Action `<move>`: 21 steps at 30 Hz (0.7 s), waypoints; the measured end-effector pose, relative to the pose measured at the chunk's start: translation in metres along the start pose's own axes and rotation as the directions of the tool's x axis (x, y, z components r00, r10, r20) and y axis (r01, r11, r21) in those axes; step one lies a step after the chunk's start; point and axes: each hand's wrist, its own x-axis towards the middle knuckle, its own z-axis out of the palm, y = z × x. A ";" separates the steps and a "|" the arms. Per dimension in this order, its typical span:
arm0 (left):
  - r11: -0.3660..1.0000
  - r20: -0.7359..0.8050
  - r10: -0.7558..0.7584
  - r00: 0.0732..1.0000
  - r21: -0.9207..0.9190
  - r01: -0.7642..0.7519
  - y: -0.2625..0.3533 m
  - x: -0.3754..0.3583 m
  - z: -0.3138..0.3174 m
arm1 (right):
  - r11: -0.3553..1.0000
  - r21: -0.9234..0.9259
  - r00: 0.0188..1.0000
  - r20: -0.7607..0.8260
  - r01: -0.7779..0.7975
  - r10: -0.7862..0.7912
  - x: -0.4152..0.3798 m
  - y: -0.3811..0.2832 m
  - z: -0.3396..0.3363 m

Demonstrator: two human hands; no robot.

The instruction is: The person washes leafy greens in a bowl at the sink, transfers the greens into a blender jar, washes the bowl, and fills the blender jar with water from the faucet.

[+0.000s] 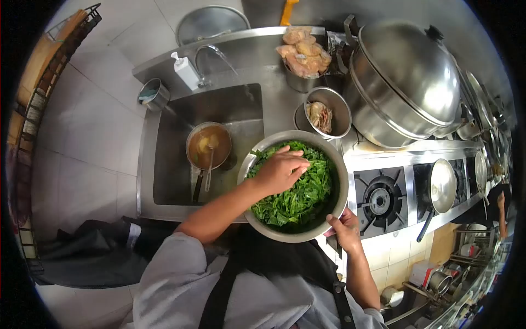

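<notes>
A large metal bowl (341,189) full of chopped leafy greens (298,200) is in front of my body, beside the sink. My right hand (346,227) grips its lower right rim, thumb on top. Over the greens lies my left hand (279,171), palm down, with its fingers stretched to the right and slightly bent against the leaves. Its palm and the undersides of its fingers are hidden.
Left of the bowl, a sink (164,159) holds a pan (192,151) of brownish liquid with a spoon. Water runs from the faucet (211,48). Behind stand a pot with shrimp-like pieces (319,116), raw poultry (304,55) and a big steamer (383,104). Gas burners (379,200) are at right.
</notes>
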 end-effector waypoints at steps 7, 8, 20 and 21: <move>0.793 -0.093 -0.238 0.967 -0.594 0.138 0.037 0.036 -0.019 | 0.995 -0.098 1.000 -0.003 0.006 -0.006 0.010 0.000 -0.001; 0.770 -0.168 -0.188 0.968 -0.637 0.039 0.051 0.042 -0.023 | 0.996 -0.091 1.000 -0.004 0.006 -0.006 0.007 -0.008 0.000; 0.312 -0.409 -0.721 0.560 -0.912 -0.265 0.049 0.085 0.016 | 0.685 -0.364 0.755 0.084 0.631 -0.651 0.007 -0.070 0.084; 0.316 -0.415 -0.717 0.560 -0.910 -0.270 0.048 0.085 0.013 | 0.635 -0.389 0.726 0.147 0.667 -0.672 0.012 -0.064 0.086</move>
